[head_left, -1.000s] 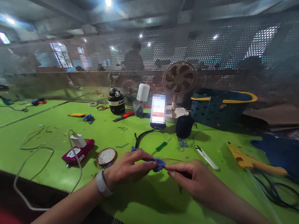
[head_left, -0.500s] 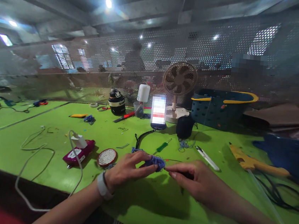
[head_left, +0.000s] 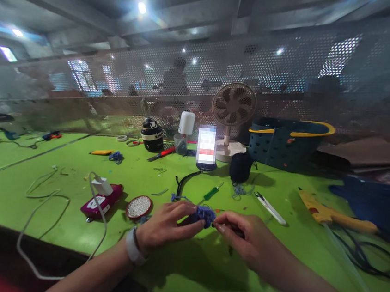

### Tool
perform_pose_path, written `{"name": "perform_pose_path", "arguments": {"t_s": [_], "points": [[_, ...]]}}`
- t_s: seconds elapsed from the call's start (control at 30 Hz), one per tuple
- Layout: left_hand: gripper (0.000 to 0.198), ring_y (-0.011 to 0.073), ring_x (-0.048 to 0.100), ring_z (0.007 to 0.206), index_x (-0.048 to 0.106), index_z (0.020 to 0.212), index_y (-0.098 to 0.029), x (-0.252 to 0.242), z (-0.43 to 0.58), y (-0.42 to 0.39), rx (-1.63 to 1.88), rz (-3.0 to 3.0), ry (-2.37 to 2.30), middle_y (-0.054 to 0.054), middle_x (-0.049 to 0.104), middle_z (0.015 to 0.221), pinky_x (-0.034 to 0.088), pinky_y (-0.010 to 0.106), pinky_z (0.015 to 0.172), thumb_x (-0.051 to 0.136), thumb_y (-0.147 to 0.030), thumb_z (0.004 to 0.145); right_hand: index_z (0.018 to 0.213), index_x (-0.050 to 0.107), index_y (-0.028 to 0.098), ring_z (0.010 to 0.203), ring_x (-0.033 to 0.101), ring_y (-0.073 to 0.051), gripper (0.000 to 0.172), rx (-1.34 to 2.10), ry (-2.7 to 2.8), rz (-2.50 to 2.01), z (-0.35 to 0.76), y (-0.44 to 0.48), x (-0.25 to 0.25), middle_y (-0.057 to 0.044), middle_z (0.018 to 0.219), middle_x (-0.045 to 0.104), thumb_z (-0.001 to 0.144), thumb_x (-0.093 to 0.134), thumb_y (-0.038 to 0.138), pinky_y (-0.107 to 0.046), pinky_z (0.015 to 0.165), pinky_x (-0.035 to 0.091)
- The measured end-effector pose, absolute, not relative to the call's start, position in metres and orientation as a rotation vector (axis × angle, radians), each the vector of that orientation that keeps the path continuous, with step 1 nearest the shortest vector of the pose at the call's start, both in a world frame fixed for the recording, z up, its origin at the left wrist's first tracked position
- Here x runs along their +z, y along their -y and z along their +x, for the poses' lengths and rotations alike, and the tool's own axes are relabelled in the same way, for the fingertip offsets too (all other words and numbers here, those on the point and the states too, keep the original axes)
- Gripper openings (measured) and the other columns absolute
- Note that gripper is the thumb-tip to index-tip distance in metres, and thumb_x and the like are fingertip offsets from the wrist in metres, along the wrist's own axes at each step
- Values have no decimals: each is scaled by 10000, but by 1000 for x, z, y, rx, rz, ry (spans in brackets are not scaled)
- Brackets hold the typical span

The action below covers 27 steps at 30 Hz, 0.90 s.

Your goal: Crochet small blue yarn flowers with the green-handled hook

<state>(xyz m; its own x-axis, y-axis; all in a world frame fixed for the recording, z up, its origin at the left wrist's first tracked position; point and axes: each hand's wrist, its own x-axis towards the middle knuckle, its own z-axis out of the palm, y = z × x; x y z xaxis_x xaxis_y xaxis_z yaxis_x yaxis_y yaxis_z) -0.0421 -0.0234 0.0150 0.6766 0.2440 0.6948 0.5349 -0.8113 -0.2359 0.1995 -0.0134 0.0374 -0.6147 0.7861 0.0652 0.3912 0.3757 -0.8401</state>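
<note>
My left hand (head_left: 169, 224), with a pale band round its wrist, pinches a small blue-purple crochet piece (head_left: 205, 216) between thumb and fingers. Close on its right, my right hand (head_left: 241, 234) is closed round a slim crochet hook, mostly hidden by the fingers. The hook's tip meets the right edge of the crochet piece. Both hands are just above the green table (head_left: 202, 277). Beyond them lies a green-handled screwdriver-like tool (head_left: 211, 192). A dark yarn ball (head_left: 240, 167) sits farther back with loose blue strands.
On the left are a purple power strip (head_left: 102, 201) with a white cable and a round red-rimmed dish of beads (head_left: 139, 207). Right are white snips (head_left: 270, 208) and a yellow glue gun (head_left: 334, 215). A lit phone (head_left: 207, 147), fan (head_left: 234, 104) and basket (head_left: 286, 144) stand behind.
My right hand has drawn slightly closer to the crochet piece, and the hook's tip has shifted a little lower at its edge. The left hand keeps its hold.
</note>
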Motion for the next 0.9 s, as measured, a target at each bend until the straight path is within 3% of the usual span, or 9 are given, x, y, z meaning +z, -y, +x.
{"name": "perform_pose_path", "arguments": {"t_s": [0.43,0.6,0.9], "points": [[149,157,668,808,628,1036,-158,22,-31,27,-906,-2274,558,34,619,825,596,248,653,563,-135,904,921,598,185,564,570,-155,225,793,2201,-1084,187,25,27,-23,674,633,979,405,287,-248,516,397],[115,142,665,698,638,991,-144,26,-26,28,-926,-2217,539,37,644,801,600,255,607,600,-137,883,1092,523,200,465,522,-142,196,797,2159,-1111,183,26,19,9,620,612,978,402,304,-229,428,332],[147,156,670,824,638,1016,-145,17,-29,24,-900,-2298,497,69,658,913,612,266,674,621,-146,870,1175,499,197,573,617,-168,277,945,2135,-1039,181,22,23,-22,706,669,985,394,370,-258,506,409]]}}
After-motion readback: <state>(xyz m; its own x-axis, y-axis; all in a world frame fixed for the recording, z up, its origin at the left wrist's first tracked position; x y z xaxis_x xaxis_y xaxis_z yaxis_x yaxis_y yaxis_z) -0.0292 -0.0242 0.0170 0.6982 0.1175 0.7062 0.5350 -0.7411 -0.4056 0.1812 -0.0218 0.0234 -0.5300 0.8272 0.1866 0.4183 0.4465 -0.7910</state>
